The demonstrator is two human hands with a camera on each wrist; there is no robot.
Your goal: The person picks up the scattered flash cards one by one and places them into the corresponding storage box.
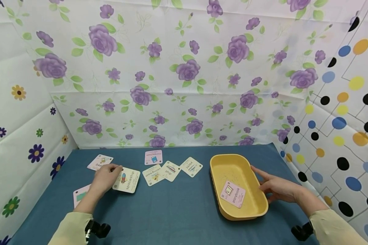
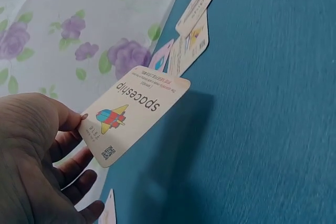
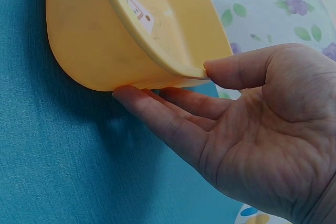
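Observation:
My left hand [image 1: 103,180] pinches the spaceship card [image 1: 127,180] by its edge; in the left wrist view the spaceship card [image 2: 131,116] is lifted off the cloth, casting a shadow. On the right, my right hand [image 1: 279,187] holds the rim of a yellow plastic tray [image 1: 214,173]. The right wrist view shows the thumb on the rim and fingers against the underside of the yellow tray [image 3: 89,40]. Inside the tray lies a pink storybook card [image 1: 233,194].
Between the hands lie a yacht card [image 1: 191,166], a ship card [image 1: 169,171], another vehicle card [image 1: 152,175] and a pink Chinese book card [image 1: 153,157]. Near the left hand are a bee card [image 1: 100,162] and a partly covered pink card [image 1: 79,195]. Blue cloth [image 1: 165,217] covers the table.

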